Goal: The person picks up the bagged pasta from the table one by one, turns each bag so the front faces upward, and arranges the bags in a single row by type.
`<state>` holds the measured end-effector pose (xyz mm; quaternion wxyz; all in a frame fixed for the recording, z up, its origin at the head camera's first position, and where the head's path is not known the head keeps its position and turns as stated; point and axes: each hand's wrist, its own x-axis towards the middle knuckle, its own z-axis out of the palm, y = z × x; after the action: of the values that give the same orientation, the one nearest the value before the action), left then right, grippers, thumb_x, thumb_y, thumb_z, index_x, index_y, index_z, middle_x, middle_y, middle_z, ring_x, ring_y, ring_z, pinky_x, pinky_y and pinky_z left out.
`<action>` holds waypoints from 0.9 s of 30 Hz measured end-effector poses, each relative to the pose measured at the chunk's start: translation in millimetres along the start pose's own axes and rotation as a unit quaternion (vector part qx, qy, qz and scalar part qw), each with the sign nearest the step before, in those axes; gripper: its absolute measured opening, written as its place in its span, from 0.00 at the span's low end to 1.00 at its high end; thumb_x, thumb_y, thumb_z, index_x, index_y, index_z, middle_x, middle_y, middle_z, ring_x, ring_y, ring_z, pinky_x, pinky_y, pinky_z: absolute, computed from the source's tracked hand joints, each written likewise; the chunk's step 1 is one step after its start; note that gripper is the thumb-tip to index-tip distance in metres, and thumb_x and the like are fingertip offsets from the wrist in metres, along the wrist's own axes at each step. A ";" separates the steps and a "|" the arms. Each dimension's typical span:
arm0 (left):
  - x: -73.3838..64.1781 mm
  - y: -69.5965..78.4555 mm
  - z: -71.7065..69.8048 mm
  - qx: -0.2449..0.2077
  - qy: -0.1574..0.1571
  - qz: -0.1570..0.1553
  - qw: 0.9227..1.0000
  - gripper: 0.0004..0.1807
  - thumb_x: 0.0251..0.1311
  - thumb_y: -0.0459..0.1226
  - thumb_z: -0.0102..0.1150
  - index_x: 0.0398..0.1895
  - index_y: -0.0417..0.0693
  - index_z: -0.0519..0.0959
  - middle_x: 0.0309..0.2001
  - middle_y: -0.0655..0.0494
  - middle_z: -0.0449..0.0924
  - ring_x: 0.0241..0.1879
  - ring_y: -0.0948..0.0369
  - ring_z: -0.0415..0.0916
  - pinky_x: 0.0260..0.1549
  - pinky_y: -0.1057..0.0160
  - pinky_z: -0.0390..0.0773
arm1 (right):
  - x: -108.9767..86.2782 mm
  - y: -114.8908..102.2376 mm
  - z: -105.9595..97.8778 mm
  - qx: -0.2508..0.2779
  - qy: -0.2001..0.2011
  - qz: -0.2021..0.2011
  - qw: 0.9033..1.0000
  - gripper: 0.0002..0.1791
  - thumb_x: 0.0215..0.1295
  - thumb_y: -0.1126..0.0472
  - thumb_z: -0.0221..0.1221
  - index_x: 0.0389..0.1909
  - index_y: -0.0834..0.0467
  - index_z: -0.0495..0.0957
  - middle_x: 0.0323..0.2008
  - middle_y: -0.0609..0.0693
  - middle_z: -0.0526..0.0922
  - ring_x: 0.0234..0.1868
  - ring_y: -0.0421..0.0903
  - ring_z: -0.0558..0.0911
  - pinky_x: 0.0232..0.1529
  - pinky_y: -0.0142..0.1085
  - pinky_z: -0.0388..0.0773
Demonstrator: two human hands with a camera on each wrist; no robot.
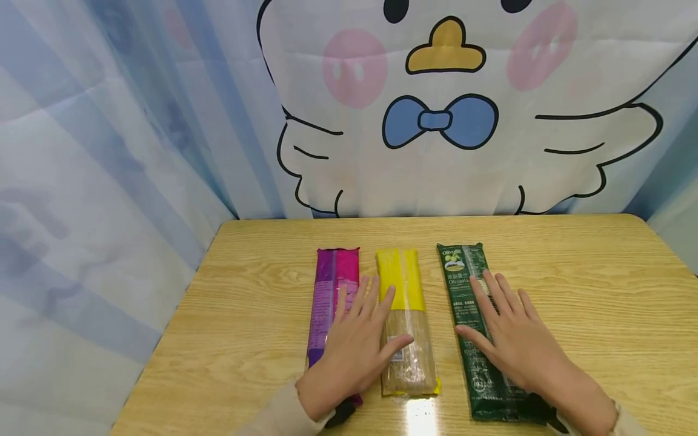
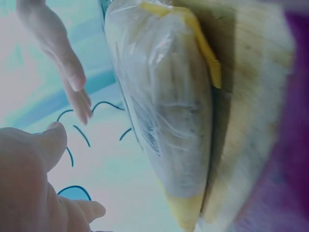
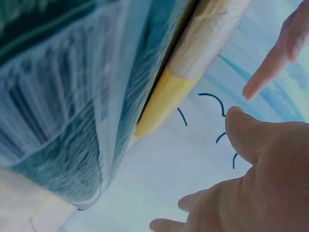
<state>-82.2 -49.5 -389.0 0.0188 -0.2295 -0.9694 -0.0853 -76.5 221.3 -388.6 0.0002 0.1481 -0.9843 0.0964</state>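
three long packets are lying side by side on the desk (image 1: 256,290), each running lengthwise from the near side toward the printed curtain (image 1: 436,175). the yellow packet (image 1: 406,315) is occupying the middle; the purple packet (image 1: 327,297) is sitting just beside it on the left, and the green packet (image 1: 463,303) is lying across a wider gap on the right, its far end leaning inward.

governing relation: the left hand (image 1: 357,345) is hovering over the space between purple and yellow, and is nearer to both than the right hand is. its fingers (image 1: 371,297) are pointing along the packets toward their far ends, with purple lying below and to the left and yellow below and to the right. the right hand (image 1: 520,348) is hovering over the right edge of the green packet, nearest to that one alone.

hand pose: both palms are facing down, fingers straight and spread apart, clamping nothing. each thumb is angling inward, the left one passing over yellow, the right one over green. both wrist views are showing a visible gap between hand and packet. the forearms are entering from the near corners, converging forward; light sleeves are covering them up to the wrists.
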 end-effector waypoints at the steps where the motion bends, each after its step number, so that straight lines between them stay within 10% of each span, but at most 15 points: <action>1: 1.5 1.0 -0.4 -0.003 -0.002 0.000 1.000 0.43 0.69 0.67 0.35 0.80 0.54 0.51 0.80 0.48 0.38 0.79 0.53 0.31 0.75 0.39 0.38 | 0.3 0.8 -0.4 0.001 0.000 0.000 1.000 0.50 0.70 0.33 0.49 0.79 0.59 0.43 0.78 0.66 0.43 0.77 0.65 0.45 0.71 0.67 0.46; 27: 47.2 27.7 -7.7 -0.070 -0.038 -0.001 0.997 0.43 0.71 0.66 0.32 0.80 0.50 0.48 0.78 0.45 0.51 0.76 0.51 0.51 0.74 0.49 0.56 | 10.3 22.2 -6.0 0.032 0.005 0.010 0.999 0.52 0.71 0.36 0.51 0.78 0.66 0.41 0.74 0.74 0.48 0.66 0.78 0.59 0.59 0.72 0.62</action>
<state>-112.1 -5.6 -373.5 -0.0343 -0.2322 -0.9612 -0.1447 -93.0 240.3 -386.7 -0.0002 0.1377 -0.9821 0.1286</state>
